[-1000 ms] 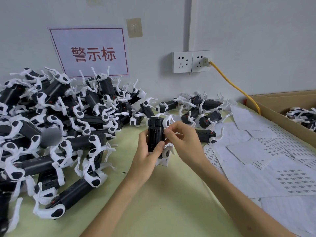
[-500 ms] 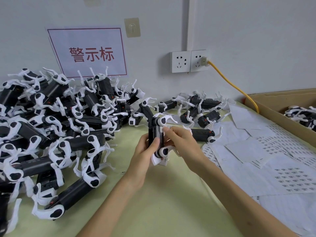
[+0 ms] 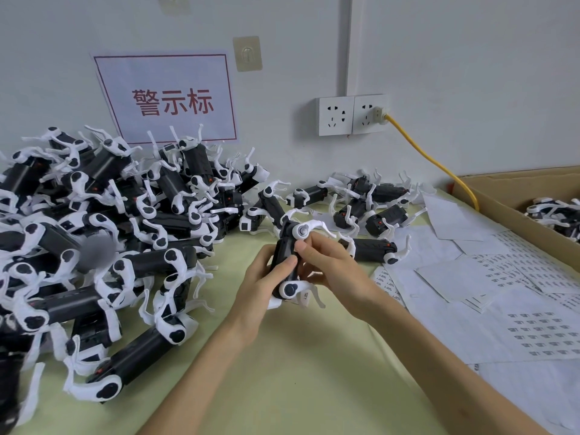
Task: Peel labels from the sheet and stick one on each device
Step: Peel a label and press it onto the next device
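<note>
From your head camera, the sign (image 3: 169, 98) on the wall reads "警示标" in red characters inside a red border. Below and right of the sign, you hold one device (image 3: 284, 262) over the table (image 3: 282, 372). Its black body stands nearly upright, long axis running from you towards the wall, with white legs at both ends. Your left hand (image 3: 260, 293) wraps the body, fingers curled behind and thumb laid across the front. Your right hand (image 3: 332, 265) pinches the upper side, thumb tip pressed just under the white joint. Far right of the sign lie the label sheets (image 3: 518, 309), their rows of print too small to read. Below the sign's left end sits the pile (image 3: 94, 230) of black-and-white devices.
</note>
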